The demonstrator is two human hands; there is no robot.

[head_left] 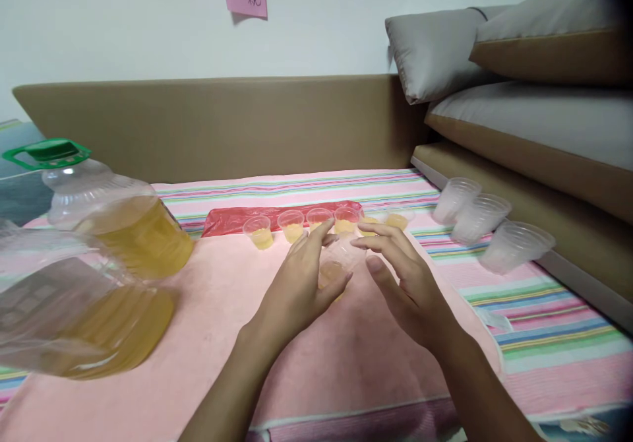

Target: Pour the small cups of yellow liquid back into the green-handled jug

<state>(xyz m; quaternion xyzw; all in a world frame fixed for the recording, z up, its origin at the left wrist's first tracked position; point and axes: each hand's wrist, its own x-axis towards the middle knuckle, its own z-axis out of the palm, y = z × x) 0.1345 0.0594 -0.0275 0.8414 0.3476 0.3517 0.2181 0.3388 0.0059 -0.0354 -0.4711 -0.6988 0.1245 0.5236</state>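
My left hand (299, 280) and my right hand (413, 280) face each other over the pink cloth, their fingers curved round a thin clear plastic lid (347, 252). The fingertips of both hands meet the lid's sides, though its outline is faint. Just below it, partly behind my left thumb, is a small clear cup (331, 272) with pale contents. Beyond my hands stands a row of several small clear cups (260, 234) holding yellow liquid. My fingers hide part of that row.
Two large jugs of yellow liquid, a green-capped one (141, 231) and a nearer one (99, 323), stand at left. A red plastic bag (232, 221) lies behind the cups. Three cloudy stacks of cups or lids (517, 247) lean at right, beside grey cushions (544, 119).
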